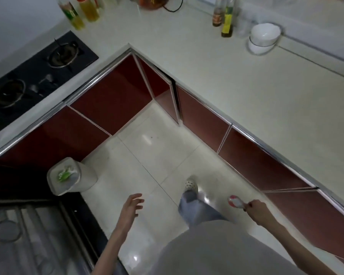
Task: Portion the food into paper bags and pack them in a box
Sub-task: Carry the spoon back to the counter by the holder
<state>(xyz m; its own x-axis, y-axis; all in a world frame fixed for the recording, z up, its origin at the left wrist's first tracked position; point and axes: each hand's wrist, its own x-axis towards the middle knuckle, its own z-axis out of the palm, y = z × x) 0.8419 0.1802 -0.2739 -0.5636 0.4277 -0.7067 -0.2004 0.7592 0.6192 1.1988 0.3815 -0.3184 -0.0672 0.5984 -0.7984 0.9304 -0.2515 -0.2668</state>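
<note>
Both hands hang low over the floor, the left hand (131, 204) spread and empty, the right hand (255, 210) pinching a spoon (235, 201) whose long axis points bowl-first toward the left; carry it level to the surface (216, 80), I judge.

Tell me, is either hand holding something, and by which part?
The right hand grips a spoon by its handle, its red-and-white bowl sticking out. The left hand holds nothing, its fingers spread.
</note>
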